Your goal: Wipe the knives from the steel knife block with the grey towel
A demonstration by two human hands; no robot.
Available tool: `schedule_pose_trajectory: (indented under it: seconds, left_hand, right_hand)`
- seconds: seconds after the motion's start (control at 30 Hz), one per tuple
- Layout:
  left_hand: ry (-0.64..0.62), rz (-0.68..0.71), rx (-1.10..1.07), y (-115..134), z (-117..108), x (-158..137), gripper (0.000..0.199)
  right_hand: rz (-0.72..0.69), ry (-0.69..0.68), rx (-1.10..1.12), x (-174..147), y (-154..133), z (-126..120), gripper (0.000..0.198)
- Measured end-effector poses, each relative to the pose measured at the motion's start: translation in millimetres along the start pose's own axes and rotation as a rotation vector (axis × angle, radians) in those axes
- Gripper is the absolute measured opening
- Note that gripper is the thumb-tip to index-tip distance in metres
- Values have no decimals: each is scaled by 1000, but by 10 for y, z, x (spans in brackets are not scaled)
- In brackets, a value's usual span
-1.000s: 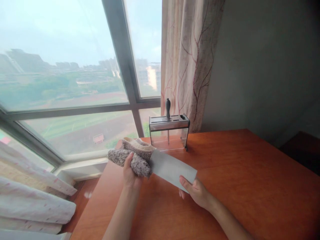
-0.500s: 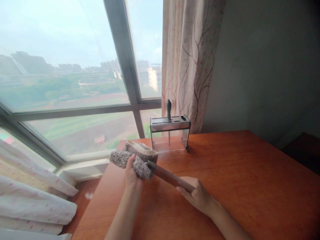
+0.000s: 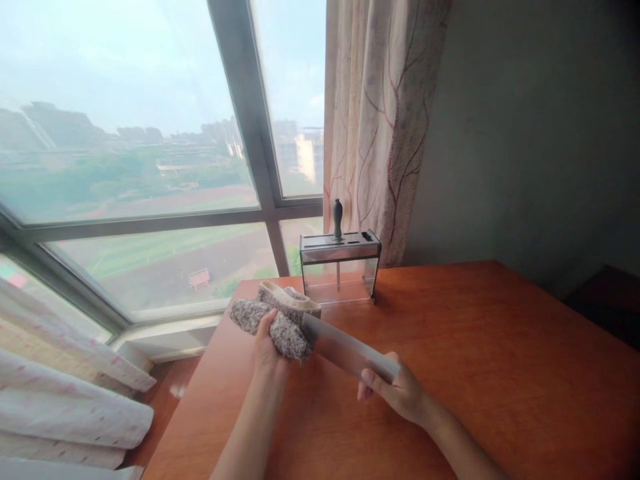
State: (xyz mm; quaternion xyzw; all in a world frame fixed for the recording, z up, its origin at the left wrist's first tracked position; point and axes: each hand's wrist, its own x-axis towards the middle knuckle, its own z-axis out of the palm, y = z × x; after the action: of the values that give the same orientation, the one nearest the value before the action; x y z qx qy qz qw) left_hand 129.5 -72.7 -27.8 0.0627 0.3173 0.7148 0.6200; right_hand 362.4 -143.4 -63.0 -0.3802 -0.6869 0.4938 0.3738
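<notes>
A grey-brown fuzzy cloth [image 3: 283, 327] is bunched up in my left hand [image 3: 270, 347], which is closed around it with the thumb on top. My right hand [image 3: 400, 393] is closed on the near end of a kitchen knife [image 3: 350, 350] with a broad, shiny metal blade. Its handle is hidden in my palm. The blade slants up and left above the table, and its far end meets the right side of the cloth. Whether the cloth wraps around the tip, I cannot tell.
Beyond the cloth, a clear-sided knife block [image 3: 340, 253] with a metal top stands on the brown wooden table [image 3: 475, 347]. One grey-handled tool [image 3: 338, 220] is upright in it. Windows [image 3: 150, 260] lie to the left, with a patterned curtain [image 3: 385, 133] behind the block.
The knife has rolled so that its flat side now faces up towards me. The cloth and my left hand have shifted slightly right. My right hand's grip looks changed.
</notes>
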Motion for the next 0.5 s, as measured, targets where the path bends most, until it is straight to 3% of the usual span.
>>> schedule_pose_trajectory:
  seconds: [0.13,0.33,0.5]
  left_hand:
    - [-12,44,-21,37,4,8,32]
    - [-5,124,-55,92,-10,36,35]
    - [22,85,-54,79,1,25,37]
  right_hand:
    - [-12,136,-177,11,101,-19,41]
    - [2,132,-122,55,133,-41,46]
    - [23,185,-112,64,84,-27,52]
